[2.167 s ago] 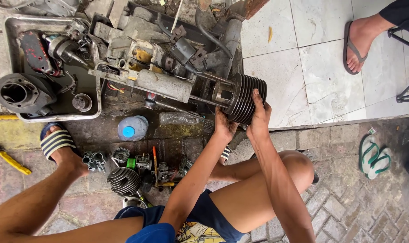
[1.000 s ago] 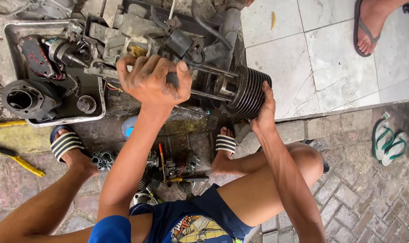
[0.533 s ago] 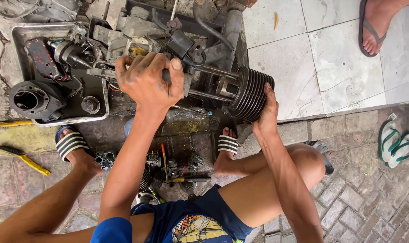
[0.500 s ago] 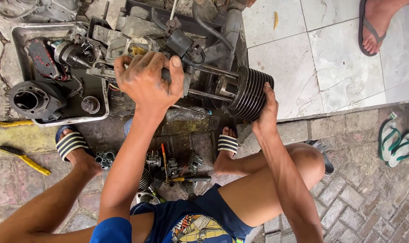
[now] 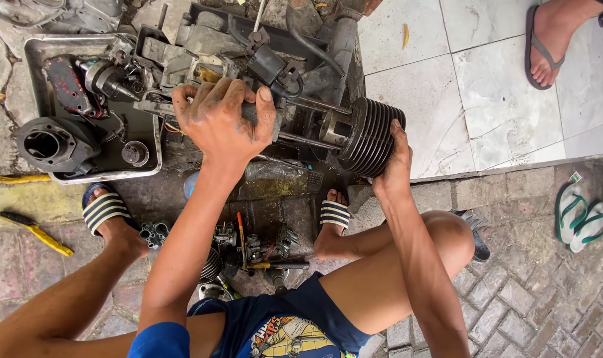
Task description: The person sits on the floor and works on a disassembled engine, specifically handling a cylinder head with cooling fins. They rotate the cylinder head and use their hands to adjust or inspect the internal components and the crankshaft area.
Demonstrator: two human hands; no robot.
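Over one metal tray (image 5: 35, 48), left hand (image 5: 223, 121) grasping engine block (image 5: 202, 46), right hand (image 5: 394, 166) gripping one finned cylinder (image 5: 371, 136).

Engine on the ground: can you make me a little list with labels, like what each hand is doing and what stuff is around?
left hand: left hand grips the greasy engine block from above
right hand: right hand holds the finned cylinder at its outer end
cylinder: on its side, on long studs out of the engine
tray: metal tray with a second dark cylinder and small parts
ground: yellow-handled pliers at left, green sandals at right
another person: sandalled foot on the tiles
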